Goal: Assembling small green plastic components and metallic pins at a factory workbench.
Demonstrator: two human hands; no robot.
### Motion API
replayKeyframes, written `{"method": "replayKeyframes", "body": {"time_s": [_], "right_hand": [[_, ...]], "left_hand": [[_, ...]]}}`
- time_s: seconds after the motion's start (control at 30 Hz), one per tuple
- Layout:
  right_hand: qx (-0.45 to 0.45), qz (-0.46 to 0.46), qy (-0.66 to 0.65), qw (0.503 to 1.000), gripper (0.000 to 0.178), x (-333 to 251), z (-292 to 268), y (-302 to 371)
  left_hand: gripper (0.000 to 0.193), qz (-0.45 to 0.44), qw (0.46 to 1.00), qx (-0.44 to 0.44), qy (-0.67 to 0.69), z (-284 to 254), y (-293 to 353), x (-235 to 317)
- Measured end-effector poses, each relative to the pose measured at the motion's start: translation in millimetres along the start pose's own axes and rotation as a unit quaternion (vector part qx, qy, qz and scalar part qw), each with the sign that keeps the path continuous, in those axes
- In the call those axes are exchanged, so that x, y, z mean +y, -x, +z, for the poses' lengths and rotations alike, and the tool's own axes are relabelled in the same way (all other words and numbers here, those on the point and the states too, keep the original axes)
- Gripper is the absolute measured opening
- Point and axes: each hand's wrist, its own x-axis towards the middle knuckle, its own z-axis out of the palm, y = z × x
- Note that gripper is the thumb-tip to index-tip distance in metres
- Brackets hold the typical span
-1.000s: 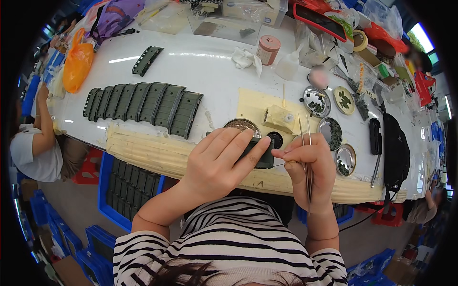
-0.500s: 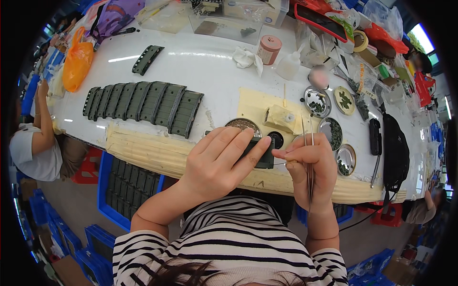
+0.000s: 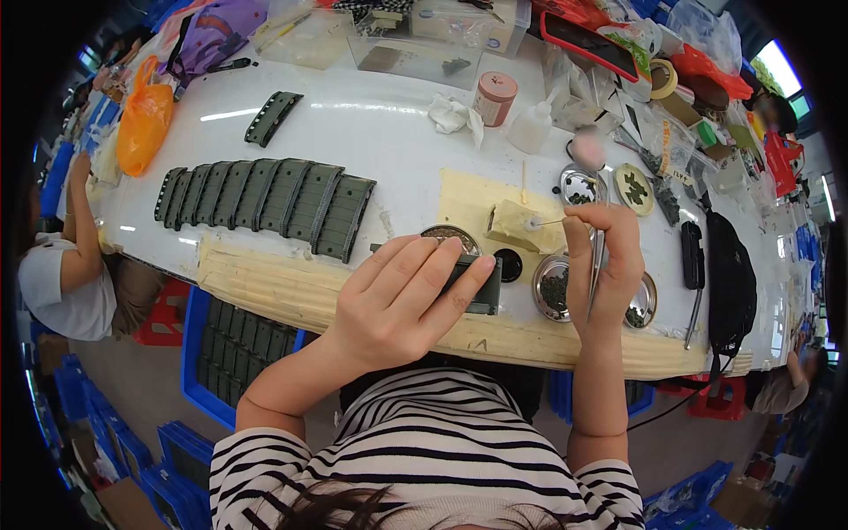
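My left hand (image 3: 397,305) is closed round a dark green slatted piece (image 3: 485,299) at the table's padded front edge; the fingers cover most of it. In my right hand (image 3: 608,265) a thin needle (image 3: 553,221) is pinched between thumb and forefinger. Metal tweezers (image 3: 597,256) are also tucked in that hand, pointing up. The needle's tip meets a whitish dab (image 3: 532,223) on a yellow-wrapped block (image 3: 505,227). Beside the green piece lie a small black round cup (image 3: 508,265) and a metal dish (image 3: 538,290) of tiny dark green parts.
A curved row of joined green pieces (image 3: 265,203) lies to the left, with a single piece (image 3: 273,119) beyond it. Several dishes, a squeeze bottle (image 3: 532,128), a pink jar (image 3: 495,97) and a black pouch (image 3: 735,283) stand right. A blue crate (image 3: 190,353) sits below.
My right hand has moved up and away from the green piece, bringing the needle to the dab on the block. The left hand keeps its hold almost in place.
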Motion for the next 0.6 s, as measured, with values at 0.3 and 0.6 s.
{"method": "replayKeyframes", "body": {"time_s": [0.3,0.6], "right_hand": [[-0.014,-0.053,0.055,0.997,0.017,-9,-2,2],[-0.149,0.046,-0.26,0.953,0.014,-36,-16,22]], "left_hand": [[0.036,0.022,1.0,-0.011,0.001,-2,-1,-3],[0.039,0.001,1.0,-0.012,0.012,-1,2,2]]}}
